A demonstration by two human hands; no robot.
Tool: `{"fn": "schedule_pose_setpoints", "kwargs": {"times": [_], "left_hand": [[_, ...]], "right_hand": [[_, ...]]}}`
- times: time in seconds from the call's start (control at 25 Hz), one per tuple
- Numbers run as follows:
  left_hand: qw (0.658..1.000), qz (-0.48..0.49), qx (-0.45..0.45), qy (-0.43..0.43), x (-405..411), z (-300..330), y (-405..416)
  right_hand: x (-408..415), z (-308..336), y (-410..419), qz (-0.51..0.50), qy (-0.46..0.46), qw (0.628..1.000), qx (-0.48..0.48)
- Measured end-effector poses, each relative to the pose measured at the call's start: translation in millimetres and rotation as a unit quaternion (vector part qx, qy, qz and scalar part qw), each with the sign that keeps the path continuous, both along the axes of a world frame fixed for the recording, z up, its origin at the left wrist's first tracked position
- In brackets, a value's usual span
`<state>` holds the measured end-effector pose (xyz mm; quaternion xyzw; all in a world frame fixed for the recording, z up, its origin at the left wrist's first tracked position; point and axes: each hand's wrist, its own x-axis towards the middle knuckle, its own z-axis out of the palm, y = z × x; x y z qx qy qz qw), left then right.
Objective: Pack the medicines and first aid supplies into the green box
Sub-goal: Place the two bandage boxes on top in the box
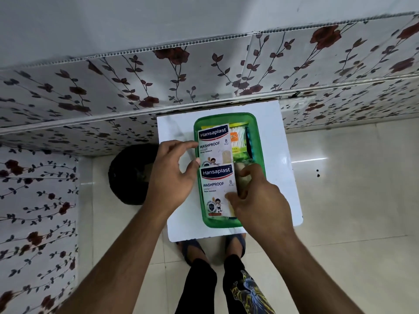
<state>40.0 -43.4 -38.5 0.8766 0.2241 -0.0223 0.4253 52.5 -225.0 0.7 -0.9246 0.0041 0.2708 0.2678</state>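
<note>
A green box (259, 141) stands on a small white table (174, 128). Two white Hansaplast plaster packs lie end to end along its left side: the far pack (214, 143) and the near pack (216, 191). Beside them at the far right is a pack of cotton swabs (238, 141) with a dark item (249, 143) next to it. My left hand (172, 175) touches the far pack's left edge with thumb and fingers. My right hand (260, 198) pinches the near pack's right edge and hides the box's near right part.
A flower-patterned wall panel (204, 71) runs behind the table and down the left side. A dark round object (129, 175) sits on the tiled floor left of the table. My feet (213, 250) stand at the table's near edge.
</note>
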Motion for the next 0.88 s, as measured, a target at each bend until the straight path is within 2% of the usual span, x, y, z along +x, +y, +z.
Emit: {"fn": "schedule_pose_setpoints", "kwargs": {"times": [0.16, 0.28, 0.36, 0.48, 0.56, 0.72, 0.88], "left_hand": [[0.999, 0.007, -0.024, -0.021, -6.7, 1.3, -2.8], [0.994, 0.067, -0.086, -0.025, -9.0, -2.0, 2.5], [0.981, 0.134, -0.134, 0.036, -11.0, -13.1, 9.1], [0.959, 0.127, -0.176, 0.184, -15.4, -29.1, 8.2], [0.947, 0.093, -0.197, 0.234, -14.3, -35.2, 1.1], [0.941, 0.121, -0.209, 0.235, -5.5, -39.9, -6.9], [0.950, 0.124, -0.187, 0.216, -0.5, -42.9, -7.9]], "right_hand": [[-5.2, 0.5, 6.2, 0.008, -0.009, 1.000, -0.001], [3.0, 7.1, -12.9, -0.076, -0.072, 0.994, 0.009], [9.7, 6.6, -32.9, -0.097, -0.131, 0.986, -0.033], [14.0, -8.9, -45.6, 0.000, -0.049, 0.995, -0.087], [11.9, -23.8, -45.1, 0.047, -0.038, 0.995, -0.073], [13.3, -34.2, -48.0, 0.058, -0.080, 0.994, -0.055], [11.3, -31.0, -63.3, 0.019, -0.095, 0.995, 0.014]]}}
